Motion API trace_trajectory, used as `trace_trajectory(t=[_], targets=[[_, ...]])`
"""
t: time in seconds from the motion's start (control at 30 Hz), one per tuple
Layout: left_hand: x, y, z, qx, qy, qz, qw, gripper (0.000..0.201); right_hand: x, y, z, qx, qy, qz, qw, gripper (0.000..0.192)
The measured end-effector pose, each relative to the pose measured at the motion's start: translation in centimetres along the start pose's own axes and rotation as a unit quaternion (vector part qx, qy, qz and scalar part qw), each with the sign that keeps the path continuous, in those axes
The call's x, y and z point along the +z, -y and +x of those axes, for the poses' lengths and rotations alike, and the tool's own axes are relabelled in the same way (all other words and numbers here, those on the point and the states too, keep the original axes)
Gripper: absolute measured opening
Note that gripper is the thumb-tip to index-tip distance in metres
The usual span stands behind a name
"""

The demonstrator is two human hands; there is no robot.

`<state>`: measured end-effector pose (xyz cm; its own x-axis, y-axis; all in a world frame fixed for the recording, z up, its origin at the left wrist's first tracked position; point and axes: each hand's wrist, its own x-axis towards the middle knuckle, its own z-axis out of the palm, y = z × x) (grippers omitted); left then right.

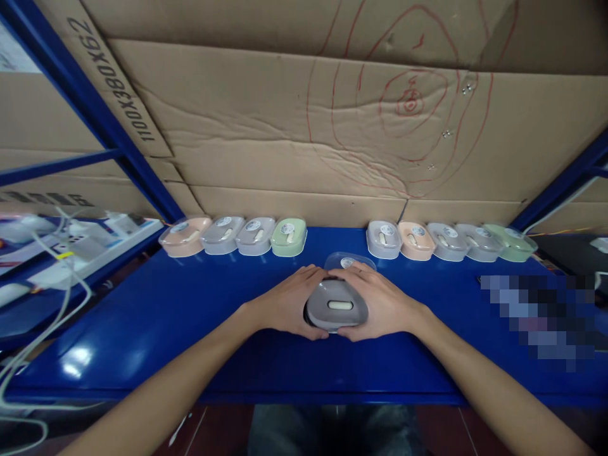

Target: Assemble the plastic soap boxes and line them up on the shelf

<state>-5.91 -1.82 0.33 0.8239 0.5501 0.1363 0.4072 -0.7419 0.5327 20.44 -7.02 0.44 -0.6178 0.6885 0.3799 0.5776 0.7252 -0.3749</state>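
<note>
Both hands are closed around a grey rounded plastic box (pixel 336 318), with a pale oval piece set in its face. My left hand (pixel 291 303) grips its left side, thumb at the near edge. On the right side my right hand (pixel 382 305) does the same, its thumb almost meeting the other. A dark gap shows along the box's left edge. Just behind the hands lies a clear plastic cover (pixel 363 261) with a round white sticker, partly hidden by the fingers.
At the back of the blue table (pixel 199 316) stand several lidded boxes in two rows, a left row with a green box (pixel 289 237) and a right row with an orange box (pixel 415 240). Cardboard (pixel 266 114) walls the back. White cables (pixel 66 285) hang at left.
</note>
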Motion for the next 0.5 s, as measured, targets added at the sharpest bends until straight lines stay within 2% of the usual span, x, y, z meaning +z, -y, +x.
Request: trace_trajectory(t=[0.2, 0.37, 0.5], targets=[[0.0, 0.0, 0.0, -0.018, -0.005, -0.036, 0.999, 0.121, -0.6, -0.3, 0.2, 0.042, -0.031, 0.081, 0.995, 0.085], [0.4, 0.8, -0.1, -0.036, -0.029, -0.061, 0.997, 0.136, -1.3, -0.8, 0.0, 0.072, -0.061, 0.129, 0.987, 0.074], [-0.1, 0.8, 0.0, -0.033, -0.036, -0.076, 0.996, 0.127, -2.0, -2.3, -0.1, 0.123, -0.128, 0.235, 0.956, 0.06]])
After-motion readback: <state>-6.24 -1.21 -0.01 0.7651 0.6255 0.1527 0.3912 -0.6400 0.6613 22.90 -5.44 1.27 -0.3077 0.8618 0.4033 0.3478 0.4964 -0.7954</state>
